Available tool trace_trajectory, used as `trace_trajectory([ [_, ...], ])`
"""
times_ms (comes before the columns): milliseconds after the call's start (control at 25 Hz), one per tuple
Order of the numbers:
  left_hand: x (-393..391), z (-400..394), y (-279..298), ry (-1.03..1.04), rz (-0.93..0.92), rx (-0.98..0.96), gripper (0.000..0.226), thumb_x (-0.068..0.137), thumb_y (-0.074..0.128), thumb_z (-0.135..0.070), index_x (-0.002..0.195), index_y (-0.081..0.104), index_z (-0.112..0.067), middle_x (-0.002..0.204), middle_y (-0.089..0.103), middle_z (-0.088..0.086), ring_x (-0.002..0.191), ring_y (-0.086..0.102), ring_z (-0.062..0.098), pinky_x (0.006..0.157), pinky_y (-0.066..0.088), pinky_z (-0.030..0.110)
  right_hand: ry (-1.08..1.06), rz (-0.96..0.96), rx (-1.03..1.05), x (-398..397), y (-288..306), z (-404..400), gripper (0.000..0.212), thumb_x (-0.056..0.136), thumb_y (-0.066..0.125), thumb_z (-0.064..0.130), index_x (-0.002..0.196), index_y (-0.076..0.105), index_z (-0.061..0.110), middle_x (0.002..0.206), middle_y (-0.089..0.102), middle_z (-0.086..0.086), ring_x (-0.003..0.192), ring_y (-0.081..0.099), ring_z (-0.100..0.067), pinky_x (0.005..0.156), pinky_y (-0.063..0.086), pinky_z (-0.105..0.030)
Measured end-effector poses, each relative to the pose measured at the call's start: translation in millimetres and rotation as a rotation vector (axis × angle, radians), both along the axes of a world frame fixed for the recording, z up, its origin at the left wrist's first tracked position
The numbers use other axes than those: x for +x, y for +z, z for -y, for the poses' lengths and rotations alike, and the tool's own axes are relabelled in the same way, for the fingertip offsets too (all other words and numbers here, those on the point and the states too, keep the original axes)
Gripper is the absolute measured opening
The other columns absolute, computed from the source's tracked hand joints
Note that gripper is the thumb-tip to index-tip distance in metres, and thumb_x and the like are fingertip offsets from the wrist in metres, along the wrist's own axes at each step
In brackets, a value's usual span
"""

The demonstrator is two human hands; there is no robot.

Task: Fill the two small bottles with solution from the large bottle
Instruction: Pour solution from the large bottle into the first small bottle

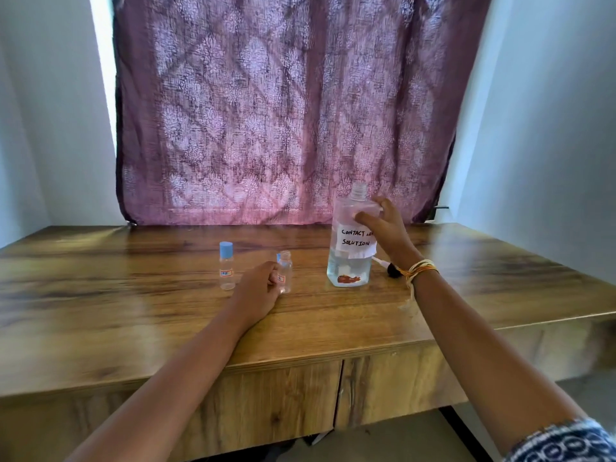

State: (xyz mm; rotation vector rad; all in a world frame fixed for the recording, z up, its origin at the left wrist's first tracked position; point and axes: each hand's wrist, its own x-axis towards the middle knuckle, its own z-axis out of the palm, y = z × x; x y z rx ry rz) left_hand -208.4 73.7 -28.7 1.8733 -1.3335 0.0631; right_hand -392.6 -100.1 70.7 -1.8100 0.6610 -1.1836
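Step in hand: the right hand [383, 225] was at the shoulder of the large bottle [353, 241], fingers spread against it; whether they had closed round it could not be told.
Left hand: the left hand [263, 288] steadied the uncapped small bottle [285, 271], fingers curled round its lower part.
Location: both stood upright on the desk [133, 311]; the large bottle was uncapped and roughly a quarter full.
Advice: grip low on the large bottle, tilt slowly, mouth close above the narrow neck.
Outstanding: the capped small bottle [226, 265] stood left of the hand, its blue cap on.
Obstructions: a black-tipped object [390, 269] lay behind the large bottle, near the right wrist.
Surroundings: a purple curtain [283, 111] hung behind.
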Motion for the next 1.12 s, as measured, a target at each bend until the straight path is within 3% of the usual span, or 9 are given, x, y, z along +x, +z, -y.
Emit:
trace_trajectory([
  [80,1.4,0.1,-1.0,-0.014,-0.012,0.002,0.037,0.082,0.068,-0.007,0.118,0.058,-0.011,0.095,0.064,0.001,0.091,0.061,0.018,0.089,0.052,0.038,0.016,0.0,0.019,0.4,-0.5,5.6,0.054,0.083,0.069,0.006,0.131,0.045,0.002,0.096,0.065,-0.004,0.087,0.066,-0.022,0.077,0.056,-0.037],
  [200,2.6,0.3,-1.6,-0.011,-0.019,0.004,0.039,0.082,0.068,-0.007,0.119,0.057,-0.011,0.095,0.064,0.001,0.093,0.061,0.018,0.09,0.052,0.037,-0.011,-0.006,0.01,1.4,-5.2,9.1,0.065,0.069,0.084,0.024,0.122,0.052,0.002,0.103,0.07,-0.011,0.089,0.071,-0.024,0.078,0.059,-0.043],
  [360,4.1,1.0,-1.9,-0.01,-0.054,0.009,0.044,0.082,0.07,-0.012,0.123,0.055,-0.016,0.095,0.062,-0.004,0.095,0.061,0.015,0.094,0.051,0.036,0.008,-0.02,-0.048,5.2,-2.7,4.0,0.068,0.056,0.09,0.038,0.108,0.063,0.003,0.093,0.074,-0.009,0.081,0.074,-0.018,0.067,0.06,-0.032],
  [440,4.6,1.2,-2.4,-0.016,-0.069,0.004,0.045,0.081,0.073,-0.014,0.122,0.055,-0.017,0.094,0.062,-0.005,0.095,0.061,0.014,0.094,0.052,0.036,0.048,0.03,-0.021,6.0,0.9,-4.2,0.05,0.066,0.088,0.028,0.104,0.066,0.004,0.084,0.073,-0.004,0.069,0.072,-0.006,0.059,0.055,-0.02],
  [520,4.8,1.1,-2.6,-0.018,-0.079,-0.005,0.046,0.08,0.074,-0.016,0.121,0.056,-0.018,0.094,0.063,-0.004,0.095,0.062,0.014,0.094,0.052,0.036,0.071,0.084,0.024,7.5,0.6,-6.8,0.035,0.072,0.083,0.018,0.101,0.068,0.005,0.08,0.072,-0.002,0.062,0.07,-0.002,0.054,0.052,-0.016],
  [680,4.6,0.0,-1.9,-0.015,-0.094,0.001,0.047,0.08,0.073,-0.018,0.124,0.054,-0.019,0.096,0.064,-0.004,0.096,0.062,0.012,0.096,0.051,0.035,0.046,0.072,-0.028,12.0,0.9,-8.6,0.025,0.07,0.085,0.018,0.088,0.068,0.017,0.084,0.074,-0.004,0.068,0.072,-0.011,0.061,0.059,-0.026],
  [920,2.7,-1.8,-0.5,-0.012,-0.088,0.021,0.048,0.083,0.069,-0.021,0.128,0.052,-0.017,0.097,0.063,-0.005,0.099,0.06,0.012,0.098,0.05,0.036,0.136,-0.084,-0.232,17.1,15.5,-6.5,0.043,0.065,0.087,0.012,0.103,0.065,0.013,0.09,0.071,0.003,0.076,0.07,-0.004,0.069,0.057,-0.022],
  [1120,2.9,-1.5,0.4,0.001,-0.11,0.01,0.046,0.084,0.069,-0.02,0.127,0.052,-0.018,0.097,0.063,-0.006,0.1,0.06,0.012,0.098,0.049,0.035,0.223,-0.231,-0.284,24.5,21.9,9.1,0.058,0.065,0.087,0.01,0.118,0.063,0.005,0.104,0.072,-0.008,0.085,0.07,-0.011,0.075,0.056,-0.023],
])
